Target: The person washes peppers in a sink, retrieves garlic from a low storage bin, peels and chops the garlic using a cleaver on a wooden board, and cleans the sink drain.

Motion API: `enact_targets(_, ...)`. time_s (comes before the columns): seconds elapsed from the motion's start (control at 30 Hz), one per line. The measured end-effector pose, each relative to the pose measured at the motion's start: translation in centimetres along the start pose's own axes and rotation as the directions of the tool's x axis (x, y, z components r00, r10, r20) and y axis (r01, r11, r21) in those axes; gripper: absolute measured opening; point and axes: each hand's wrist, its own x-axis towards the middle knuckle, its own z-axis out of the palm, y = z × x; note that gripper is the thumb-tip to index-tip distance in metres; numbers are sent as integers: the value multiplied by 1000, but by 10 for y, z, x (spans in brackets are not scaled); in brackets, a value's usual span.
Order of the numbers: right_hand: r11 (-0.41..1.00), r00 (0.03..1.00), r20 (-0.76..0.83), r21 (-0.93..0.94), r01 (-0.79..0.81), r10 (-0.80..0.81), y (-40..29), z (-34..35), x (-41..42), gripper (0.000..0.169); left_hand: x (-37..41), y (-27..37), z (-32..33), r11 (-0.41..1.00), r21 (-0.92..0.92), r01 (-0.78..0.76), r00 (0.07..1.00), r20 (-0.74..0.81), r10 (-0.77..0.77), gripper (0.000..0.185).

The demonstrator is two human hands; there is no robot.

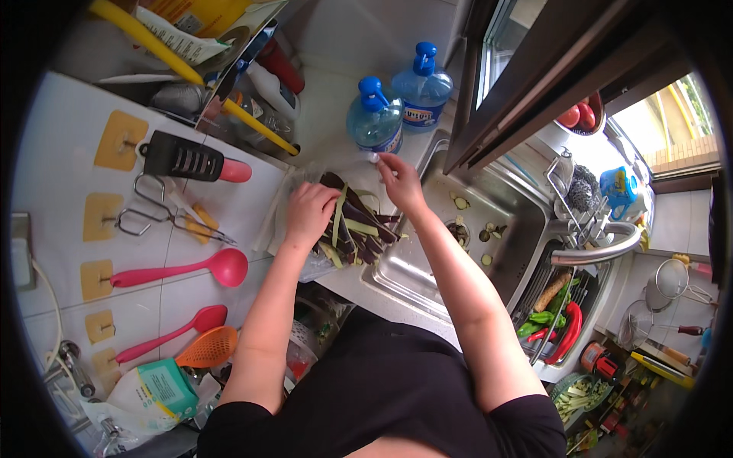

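Note:
A pile of dark purple and green vegetable peels (358, 226) lies on a clear plastic bag (315, 269) on the counter, left of the sink. My left hand (312, 209) rests on the left part of the pile, fingers bent over it; whether it grips any peels cannot be told. Above the pile's right side, my right hand (399, 180) pinches a small whitish piece of thin clear plastic (373, 157) between thumb and fingers, close to the sink's rim.
The steel sink (412, 272) holds vegetable scraps near its drain. Two blue-capped bottles (375, 123) stand behind my hands. Peppers (567, 332) lie in a rack at the right. A ladle (229, 267) and other utensils hang on the left wall. An open window frame (515, 109) juts in over the sink.

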Motion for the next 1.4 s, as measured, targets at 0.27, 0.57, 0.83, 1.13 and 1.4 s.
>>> enact_targets(0.27,999,1000,-15,43,-16,17,27,-70,-39,31,-40,43,7,999,45,22,983,-181,-14,15)
enact_targets(0.57,769,859,-399,-421,-481,320,163,-244,-165,34,-60,149,112,922,-387,-35,945,287,156,22)
enact_targets(0.83,518,889,-362,-722,-458,282,202,-275,-166,80,-60,156,241,966,-171,194,637,771,8,60)
enact_targets(1.13,426,888,-258,-803,-416,381,249,-293,-133,79,-26,155,321,949,-156,273,687,722,-79,83)
enact_targets(1.4,457,852,-133,-796,-397,507,227,-253,-169,68,60,154,376,1000,-24,13,785,619,4,96)
